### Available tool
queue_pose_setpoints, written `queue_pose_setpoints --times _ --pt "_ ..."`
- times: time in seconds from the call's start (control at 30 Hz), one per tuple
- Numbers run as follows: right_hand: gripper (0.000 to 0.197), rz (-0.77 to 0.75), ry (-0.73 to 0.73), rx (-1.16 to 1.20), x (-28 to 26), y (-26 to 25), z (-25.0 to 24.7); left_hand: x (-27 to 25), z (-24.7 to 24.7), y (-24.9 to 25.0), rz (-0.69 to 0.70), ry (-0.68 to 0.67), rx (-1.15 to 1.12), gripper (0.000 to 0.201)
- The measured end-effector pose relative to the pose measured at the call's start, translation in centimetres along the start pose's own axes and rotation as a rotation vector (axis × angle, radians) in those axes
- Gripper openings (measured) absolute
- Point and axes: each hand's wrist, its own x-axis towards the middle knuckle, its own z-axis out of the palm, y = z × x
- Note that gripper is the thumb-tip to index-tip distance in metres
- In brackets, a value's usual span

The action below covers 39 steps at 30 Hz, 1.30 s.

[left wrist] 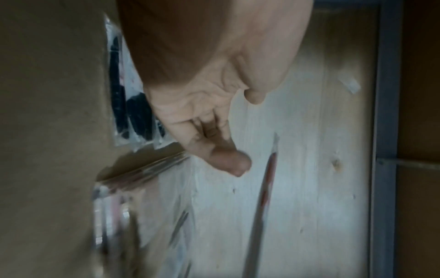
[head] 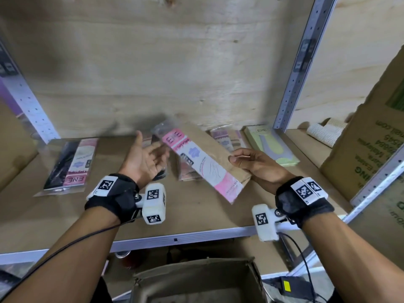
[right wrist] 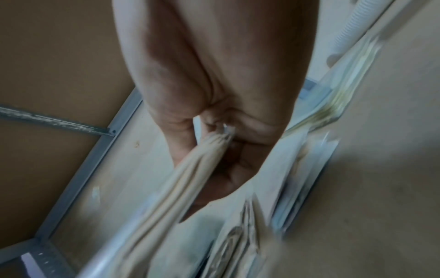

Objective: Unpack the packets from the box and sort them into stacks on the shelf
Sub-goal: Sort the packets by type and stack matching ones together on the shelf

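Observation:
My right hand (head: 237, 159) pinches the near end of a clear packet (head: 196, 162) with a pink label and tan contents, held tilted above the shelf (head: 196, 213). In the right wrist view the fingers (right wrist: 247, 120) curl round that beige packet (right wrist: 190, 180). My left hand (head: 150, 147) hovers just left of the packet's far end, palm up, fingers relaxed, holding nothing. On the shelf lie a black stack (head: 72, 165), a beige stack (head: 185, 174) under the held packet, a purple-labelled stack (head: 225, 138) and a green stack (head: 271, 145). The open cardboard box (head: 196, 281) sits below the shelf's front edge.
A large printed carton (head: 371, 138) stands on the shelf at the right, beyond a metal upright (head: 293, 84). Ribbed cream rolls (head: 323, 132) lie behind it. Another upright (head: 28, 103) bounds the left side. A plywood wall backs the shelf. A black adapter (head: 290, 285) lies at the lower right.

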Motion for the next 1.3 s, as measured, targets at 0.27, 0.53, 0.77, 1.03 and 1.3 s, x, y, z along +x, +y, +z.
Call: queue_pose_setpoints --times 0.27,0.53,0.77,1.03,1.3 --pt "0.017 -0.021 0.217 0.246 0.7 0.0 3.3 -2.2 2.7 -3.6 -0.106 -0.382 0.567 0.063" --pt "0.042 0.049 0.020 0.139 0.9 -0.5 4.5 -2.9 2.0 -2.9 0.096 -0.242 0.708 0.022" --pt "0.043 0.067 -0.127 0.011 0.8 -0.5 6.0 -2.9 1.1 -2.6 0.135 -0.273 0.755 0.039" --pt "0.038 0.055 -0.363 0.053 0.2 -1.3 4.2 -3.2 -0.7 0.1 0.019 -0.468 0.685 0.039" --pt "0.033 -0.012 -0.215 -0.082 0.8 -1.0 4.2 -3.6 -0.6 -0.1 0.114 -0.324 0.760 0.032"
